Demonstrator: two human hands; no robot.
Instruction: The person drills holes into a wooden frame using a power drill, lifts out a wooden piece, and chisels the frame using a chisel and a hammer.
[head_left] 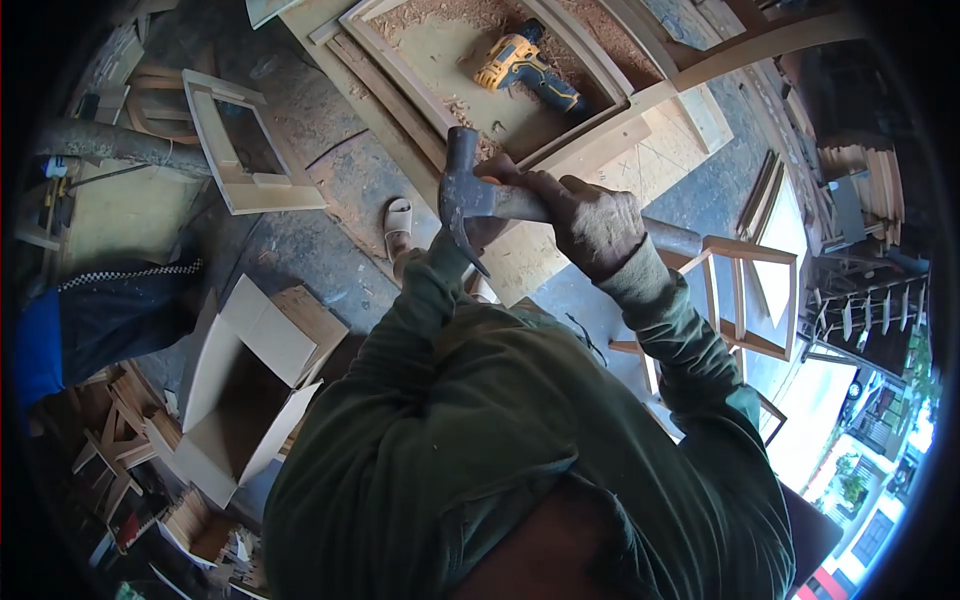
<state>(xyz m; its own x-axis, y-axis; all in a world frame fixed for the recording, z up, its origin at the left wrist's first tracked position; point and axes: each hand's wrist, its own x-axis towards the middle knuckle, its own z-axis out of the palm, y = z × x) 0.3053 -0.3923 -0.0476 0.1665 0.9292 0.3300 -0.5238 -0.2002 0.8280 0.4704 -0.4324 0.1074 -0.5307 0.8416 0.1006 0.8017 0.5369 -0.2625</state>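
My right hand (598, 222) is closed around the handle of a claw hammer (465, 190), whose dark metal head is raised at the centre of the view, claw pointing down. Behind the hammer is my left hand (487, 232), largely covered by it. Its visible fingers look curled beside the edge of a wooden frame (590, 135), with a small bit of orange showing at them. What they hold is hidden. Inside the frame, among wood shavings, lies a yellow and black cordless drill (525, 68).
A small wooden frame (292, 196) leans at the left, above an open cardboard box (205, 455). A wooden stool-like frame (765, 345) stands on the right. Another person's dark and blue clothing (120, 325) shows at the far left. Scrap wood (125, 430) is piled there.
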